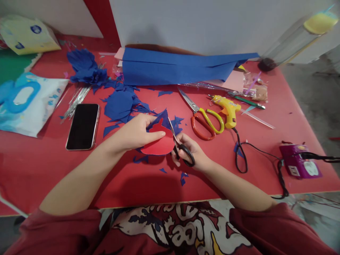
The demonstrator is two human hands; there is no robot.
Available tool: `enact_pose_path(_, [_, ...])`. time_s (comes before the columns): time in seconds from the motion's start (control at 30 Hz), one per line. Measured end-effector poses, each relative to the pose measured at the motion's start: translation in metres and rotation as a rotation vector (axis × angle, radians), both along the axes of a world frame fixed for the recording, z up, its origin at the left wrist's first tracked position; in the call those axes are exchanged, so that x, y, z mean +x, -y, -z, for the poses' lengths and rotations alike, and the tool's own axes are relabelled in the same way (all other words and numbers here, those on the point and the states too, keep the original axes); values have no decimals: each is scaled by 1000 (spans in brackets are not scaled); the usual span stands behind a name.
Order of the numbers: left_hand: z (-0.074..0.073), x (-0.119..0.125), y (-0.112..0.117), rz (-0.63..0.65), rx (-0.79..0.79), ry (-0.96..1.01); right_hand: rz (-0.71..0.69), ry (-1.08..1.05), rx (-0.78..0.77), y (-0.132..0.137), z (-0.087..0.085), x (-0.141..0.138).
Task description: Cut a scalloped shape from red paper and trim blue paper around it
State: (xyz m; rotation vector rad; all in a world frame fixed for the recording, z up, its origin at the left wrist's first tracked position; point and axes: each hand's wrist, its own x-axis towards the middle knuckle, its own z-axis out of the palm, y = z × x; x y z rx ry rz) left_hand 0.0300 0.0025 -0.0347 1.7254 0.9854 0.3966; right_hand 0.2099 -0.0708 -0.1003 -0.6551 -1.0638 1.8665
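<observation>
My left hand [142, 132] pinches a red paper cutout [158, 144] together with blue paper [162, 117] behind it, thumb lying on the red face. The red shape is rounded with a small stem-like top. In my right hand [190, 150] are scissors with black handles [187, 154], fingers through the loops. Their blades meet the blue paper along the right edge of the red shape. Beyond my left hand lies a pile of cut blue paper pieces [118, 103], and small blue scraps [183, 178] are scattered on the red table near my right hand.
Larger scissors with red and yellow handles [204, 122] and a yellow glue gun [225, 108] lie to the right. A purple box [301, 161] with cords sits farther right. Folded blue paper [175, 67] lies at the back. A phone [83, 126] and wipes pack [32, 102] are left.
</observation>
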Motion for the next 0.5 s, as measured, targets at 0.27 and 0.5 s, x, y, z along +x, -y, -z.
enact_pose_path(0.27, [-3, 2, 2, 16, -49, 6, 10, 39, 1, -1, -3, 0])
enact_pose_path(0.5, [-2, 2, 2, 10, -55, -1, 4, 52, -29, -1, -2, 1])
